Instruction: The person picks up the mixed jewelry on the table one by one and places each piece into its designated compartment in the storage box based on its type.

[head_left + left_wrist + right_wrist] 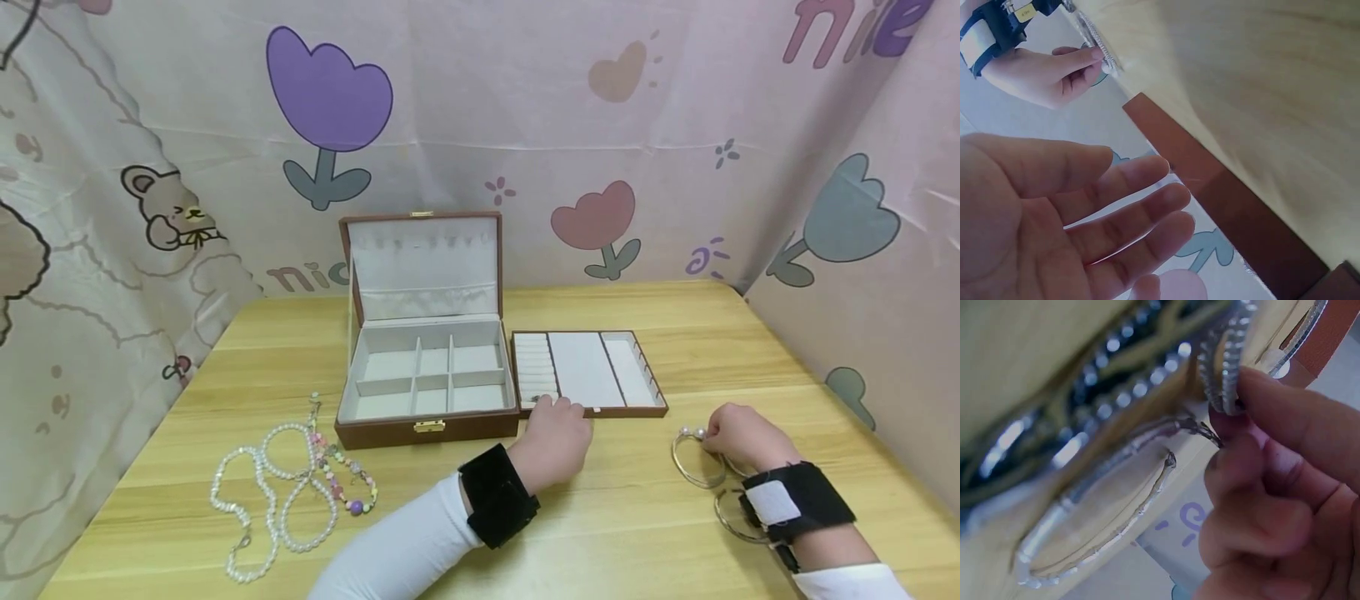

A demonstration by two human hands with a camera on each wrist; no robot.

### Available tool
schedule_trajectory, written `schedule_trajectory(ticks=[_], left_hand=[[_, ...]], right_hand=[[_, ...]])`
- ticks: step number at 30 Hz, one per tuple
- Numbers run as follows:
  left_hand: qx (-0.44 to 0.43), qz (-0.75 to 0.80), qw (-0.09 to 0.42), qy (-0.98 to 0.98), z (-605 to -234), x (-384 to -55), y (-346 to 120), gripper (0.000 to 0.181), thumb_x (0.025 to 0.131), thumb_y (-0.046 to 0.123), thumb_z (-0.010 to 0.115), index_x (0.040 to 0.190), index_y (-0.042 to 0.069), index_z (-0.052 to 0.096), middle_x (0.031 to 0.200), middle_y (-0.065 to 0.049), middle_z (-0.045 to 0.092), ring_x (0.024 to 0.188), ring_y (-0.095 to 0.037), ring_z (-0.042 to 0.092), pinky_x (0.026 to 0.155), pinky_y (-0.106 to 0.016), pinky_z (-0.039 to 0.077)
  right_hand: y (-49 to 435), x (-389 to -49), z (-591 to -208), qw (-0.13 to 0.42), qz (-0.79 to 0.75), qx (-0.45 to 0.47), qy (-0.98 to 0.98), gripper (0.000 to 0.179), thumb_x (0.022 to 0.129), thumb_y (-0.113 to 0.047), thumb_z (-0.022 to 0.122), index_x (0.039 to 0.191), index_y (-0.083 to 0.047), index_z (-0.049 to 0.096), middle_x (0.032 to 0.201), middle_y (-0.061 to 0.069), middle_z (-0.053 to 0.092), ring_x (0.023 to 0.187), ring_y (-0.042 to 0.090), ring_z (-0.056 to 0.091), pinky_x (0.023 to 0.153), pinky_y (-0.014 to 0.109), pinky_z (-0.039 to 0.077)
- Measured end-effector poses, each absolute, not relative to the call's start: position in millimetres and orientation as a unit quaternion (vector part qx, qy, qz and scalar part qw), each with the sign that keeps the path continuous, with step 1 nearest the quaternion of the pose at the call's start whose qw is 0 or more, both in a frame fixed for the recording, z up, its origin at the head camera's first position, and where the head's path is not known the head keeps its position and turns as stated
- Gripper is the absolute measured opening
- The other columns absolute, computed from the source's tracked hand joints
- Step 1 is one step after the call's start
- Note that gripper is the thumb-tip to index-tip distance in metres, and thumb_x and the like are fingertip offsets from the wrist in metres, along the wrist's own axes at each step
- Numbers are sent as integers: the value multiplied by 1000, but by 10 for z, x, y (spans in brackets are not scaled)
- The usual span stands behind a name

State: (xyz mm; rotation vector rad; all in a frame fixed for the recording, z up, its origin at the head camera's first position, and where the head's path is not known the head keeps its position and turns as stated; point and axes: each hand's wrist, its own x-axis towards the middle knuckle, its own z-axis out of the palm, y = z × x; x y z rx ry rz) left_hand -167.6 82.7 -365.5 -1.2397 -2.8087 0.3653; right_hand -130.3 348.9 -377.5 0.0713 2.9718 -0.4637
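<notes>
My left hand (553,442) is at the front edge of the brown jewelry tray (577,367), fingertips over its rim. In the left wrist view its fingers (1129,234) are relaxed, with nothing between them. A small dark ring (535,398) shows at the front of the tray's ring rolls, beside these fingers. On the right, my right hand (750,437) pinches a silver sparkling bangle (1227,369) between thumb and forefinger. Close by lie a thin bangle with pearl ends (697,483), a ridged silver bangle (1041,534) and another bangle (731,529) near the wrist.
An open brown jewelry box (431,375) with light compartments stands behind the left hand, left of the tray. At the left of the wooden table (600,533) lie pearl strands (272,517) and a colorful beaded bracelet (352,483). A printed curtain (465,100) surrounds the table.
</notes>
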Motion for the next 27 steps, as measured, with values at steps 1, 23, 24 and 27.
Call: schedule_trajectory(ticks=[1, 23, 24, 27], left_hand=[[-400, 116, 21, -909, -3662, -1678, 827, 11, 89, 29, 56, 86, 24, 66, 85, 8, 56, 73, -9, 44, 66, -23, 34], [-324, -90, 5, -942, -3617, -1668, 809, 43, 94, 26, 46, 53, 18, 36, 49, 6, 31, 43, -6, 34, 34, -22, 31], [-320, -99, 1, -942, -3616, -1671, 805, 43, 95, 30, 45, 54, 18, 37, 49, 6, 35, 44, -6, 38, 35, -23, 32], [-307, -116, -8, -944, -3611, -1674, 793, 44, 95, 40, 44, 56, 19, 42, 53, 6, 44, 51, -8, 48, 40, -25, 34]], right_hand=[[3480, -1303, -3772, 69, -153, 26, 985, 20, 74, -9, 60, 57, -10, 50, 53, -5, 40, 51, 11, 39, 50, 25, 31], [2668, -1399, -3448, 14, -146, -61, 987, 16, 81, -11, 63, 66, -8, 65, 58, -5, 51, 50, 9, 38, 49, 24, 31], [2639, -1411, -3446, 11, -146, -63, 987, 16, 81, -11, 63, 66, -8, 64, 57, -5, 51, 50, 9, 38, 49, 24, 31], [2556, -1441, -3434, 9, -150, -73, 986, 14, 81, -11, 64, 68, -7, 66, 58, -4, 53, 50, 9, 39, 49, 24, 32]])
